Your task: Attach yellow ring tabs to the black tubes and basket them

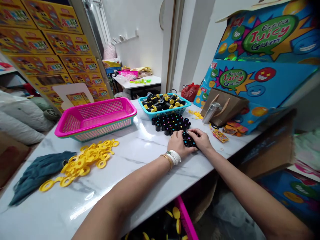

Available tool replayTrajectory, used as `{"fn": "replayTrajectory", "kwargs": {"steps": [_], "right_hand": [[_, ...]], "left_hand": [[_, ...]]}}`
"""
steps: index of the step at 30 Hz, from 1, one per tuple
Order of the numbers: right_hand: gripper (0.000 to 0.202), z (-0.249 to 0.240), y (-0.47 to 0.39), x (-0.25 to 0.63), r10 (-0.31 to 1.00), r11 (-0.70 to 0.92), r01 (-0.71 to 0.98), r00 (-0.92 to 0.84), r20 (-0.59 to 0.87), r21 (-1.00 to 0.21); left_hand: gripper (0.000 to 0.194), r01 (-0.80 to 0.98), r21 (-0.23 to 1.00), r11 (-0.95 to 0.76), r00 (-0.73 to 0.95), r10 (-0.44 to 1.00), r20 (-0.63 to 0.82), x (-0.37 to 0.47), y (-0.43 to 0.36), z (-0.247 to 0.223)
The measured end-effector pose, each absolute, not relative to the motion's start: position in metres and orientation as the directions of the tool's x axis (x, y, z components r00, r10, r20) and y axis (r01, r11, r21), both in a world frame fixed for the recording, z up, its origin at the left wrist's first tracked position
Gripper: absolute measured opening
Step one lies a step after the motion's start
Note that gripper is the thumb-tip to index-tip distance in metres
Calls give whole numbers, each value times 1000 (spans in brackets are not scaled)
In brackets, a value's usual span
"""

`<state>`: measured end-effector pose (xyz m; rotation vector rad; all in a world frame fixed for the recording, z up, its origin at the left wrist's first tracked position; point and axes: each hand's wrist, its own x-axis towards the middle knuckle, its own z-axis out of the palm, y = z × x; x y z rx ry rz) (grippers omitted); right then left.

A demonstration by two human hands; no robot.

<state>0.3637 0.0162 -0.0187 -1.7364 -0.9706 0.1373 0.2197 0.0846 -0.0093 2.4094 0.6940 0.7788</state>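
Observation:
My left hand (179,145), with bracelets at the wrist, curls around the near-left side of a small cluster of black cylindrical pieces (189,140). From the right, my right hand (202,139) closes on the same cluster, so the pieces sit pressed between both hands on the tabletop. Their tops carry small coloured dots. Just beyond stands a larger group of the same black cylinders (172,122), upright and close together, with pink, blue and yellow dots. Some fingertips are hidden among the pieces.
A blue basket (163,114) holds black cylinders with yellow caps. Left are a pink basket (100,115) stacked in a green one, yellow ring pieces (91,156) and dark cloth (41,173). A metal canister (211,112), paper bag (226,106) and gum boxes (257,80) stand right.

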Motion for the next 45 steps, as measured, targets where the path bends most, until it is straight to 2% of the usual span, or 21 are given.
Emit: {"fn": "replayTrajectory", "kwargs": {"steps": [7,14,22,31,38,42,45], "right_hand": [[31,-19,22,361,666,-89,507,671,327,-857],[28,-22,21,365,692,-88,491,656,301,-867],[26,-22,16,357,700,-89,461,659,274,-883],[22,-18,28,284,745,-50,441,614,261,-896],[17,-12,90,207,808,59,425,511,293,-903],[23,-13,108,191,817,112,404,483,316,-908],[31,-16,104,196,807,138,389,488,331,-911]], "left_hand": [[93,248,623,-742,719,572,395,225,86,-11],[87,220,607,-764,737,537,410,224,88,-9],[91,299,610,-734,764,568,308,218,83,-9],[87,303,602,-739,763,566,311,142,91,-1],[79,432,536,-726,667,657,353,64,131,4],[73,465,524,-713,622,685,379,45,145,3],[78,459,536,-708,612,690,387,42,144,4]]}}
